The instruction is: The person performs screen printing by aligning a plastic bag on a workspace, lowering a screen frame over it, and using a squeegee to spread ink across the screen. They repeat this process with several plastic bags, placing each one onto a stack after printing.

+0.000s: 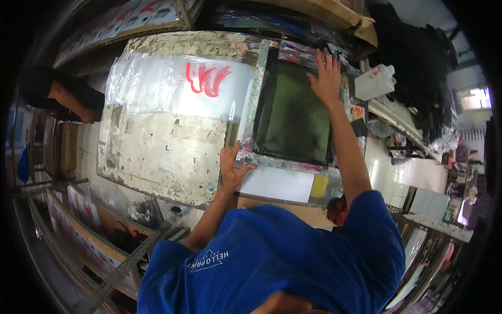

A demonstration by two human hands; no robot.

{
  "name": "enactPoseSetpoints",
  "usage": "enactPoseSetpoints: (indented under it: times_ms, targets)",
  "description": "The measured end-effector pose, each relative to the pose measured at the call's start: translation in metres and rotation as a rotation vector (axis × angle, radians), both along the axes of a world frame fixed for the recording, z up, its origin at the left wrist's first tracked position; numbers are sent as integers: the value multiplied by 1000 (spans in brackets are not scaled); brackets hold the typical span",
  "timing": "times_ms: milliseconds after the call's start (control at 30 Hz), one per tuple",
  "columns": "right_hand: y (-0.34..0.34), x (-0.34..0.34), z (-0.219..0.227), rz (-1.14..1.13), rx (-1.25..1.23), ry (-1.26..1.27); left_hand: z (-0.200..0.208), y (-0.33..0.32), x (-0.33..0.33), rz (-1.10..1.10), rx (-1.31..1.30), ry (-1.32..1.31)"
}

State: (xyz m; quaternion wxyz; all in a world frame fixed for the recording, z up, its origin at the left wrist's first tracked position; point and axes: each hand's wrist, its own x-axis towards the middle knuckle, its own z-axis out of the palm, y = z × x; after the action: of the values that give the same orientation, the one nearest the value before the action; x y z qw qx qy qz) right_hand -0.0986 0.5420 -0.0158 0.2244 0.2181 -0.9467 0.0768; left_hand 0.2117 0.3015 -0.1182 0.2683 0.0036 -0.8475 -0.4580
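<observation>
A screen printing frame [287, 161] with paint-stained edges and a dark green mesh [295, 112] lies on the worktable in front of me. My left hand [231, 166] holds its near left corner, thumb pointing right along the near edge; the other fingers are partly hidden. Toward the far right corner, my right hand [327, 78] rests on the frame with its fingers stretched and spread. A white sheet [277, 184] sticks out from under the near edge, beside a yellow patch [319, 186]. Left of the frame is a clear plastic-covered sheet [157, 83] with red brush-like marks [209, 81].
The worn, paint-chipped tabletop [162, 152] extends to the left. A white plastic jug [375, 82] stands beyond the frame's right side. Another person's arm [70, 99] shows at the far left. Metal racks [112, 272] with printed sheets stand at the lower left.
</observation>
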Motion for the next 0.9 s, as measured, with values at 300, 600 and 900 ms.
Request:
enactPoseSetpoints:
  times_ms: [300,600,900]
  targets:
    - [6,-111,-19,206,66,-376,13,-2,-1,-38,50,-105]
    - [-10,-68,-34,241,-18,-126,5,-1,-2,-29,46,-50]
    - [-23,-56,-38,227,-84,-51,9,0,-1,-19,19,-56]
